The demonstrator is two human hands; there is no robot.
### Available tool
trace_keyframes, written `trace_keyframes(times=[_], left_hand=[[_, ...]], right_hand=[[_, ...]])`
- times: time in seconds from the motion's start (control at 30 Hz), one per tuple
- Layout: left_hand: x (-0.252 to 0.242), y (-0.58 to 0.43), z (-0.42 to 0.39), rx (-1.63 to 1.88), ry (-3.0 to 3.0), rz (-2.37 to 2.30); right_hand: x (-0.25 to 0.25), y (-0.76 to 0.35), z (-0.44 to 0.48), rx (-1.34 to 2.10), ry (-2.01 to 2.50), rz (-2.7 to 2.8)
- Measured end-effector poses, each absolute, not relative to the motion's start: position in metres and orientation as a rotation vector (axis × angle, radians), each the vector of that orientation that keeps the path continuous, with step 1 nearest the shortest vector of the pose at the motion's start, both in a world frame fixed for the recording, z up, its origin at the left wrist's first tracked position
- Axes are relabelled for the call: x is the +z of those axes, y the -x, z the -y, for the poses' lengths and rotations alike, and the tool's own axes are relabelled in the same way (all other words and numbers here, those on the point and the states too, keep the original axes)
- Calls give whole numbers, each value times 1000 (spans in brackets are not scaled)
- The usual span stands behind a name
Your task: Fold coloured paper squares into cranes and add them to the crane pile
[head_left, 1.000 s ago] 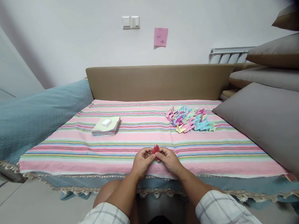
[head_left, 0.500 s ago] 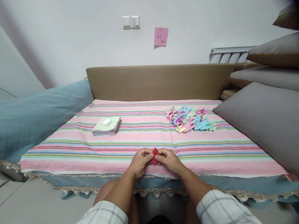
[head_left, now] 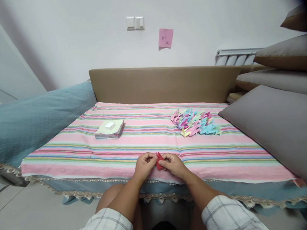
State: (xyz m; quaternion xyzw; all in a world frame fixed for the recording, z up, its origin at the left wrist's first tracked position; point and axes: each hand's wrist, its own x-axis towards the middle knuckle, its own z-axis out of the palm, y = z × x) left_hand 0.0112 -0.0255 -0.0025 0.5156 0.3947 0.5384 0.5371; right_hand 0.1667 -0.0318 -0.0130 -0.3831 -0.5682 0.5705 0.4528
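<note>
A small folded piece of red paper (head_left: 159, 161) is held up between my two hands, above the front part of the striped cloth. My left hand (head_left: 145, 165) pinches its left edge with thumb and index finger. From the right, my right hand (head_left: 173, 164) grips the same paper, its thumb lying across the lower front. The paper has a pointed tip at the top. My other fingers are curled, and those behind the paper are partly hidden.
Several colourful folded paper figures (head_left: 194, 123) lie grouped at the right back. A stack of square paper (head_left: 103, 130) with a small white block (head_left: 110, 125) on top sits at the left. Grey cushions (head_left: 274, 124) line the right side; a brown backrest (head_left: 162, 85) stands behind.
My left fingers have shifted slightly on the red paper, and more of its lower part shows. Both hands still hold it in nearly the same place.
</note>
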Motion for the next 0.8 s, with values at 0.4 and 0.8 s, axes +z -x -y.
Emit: trace_keyframes(times=[0.4, 0.8], left_hand=[[-6, -14, 27, 1069, -1073, -717], [-5, -17, 24, 1164, -1063, -738]], right_hand=[[-13, -165, 30, 1370, 963, 1303], [-12, -165, 30, 1317, 871, 1280]])
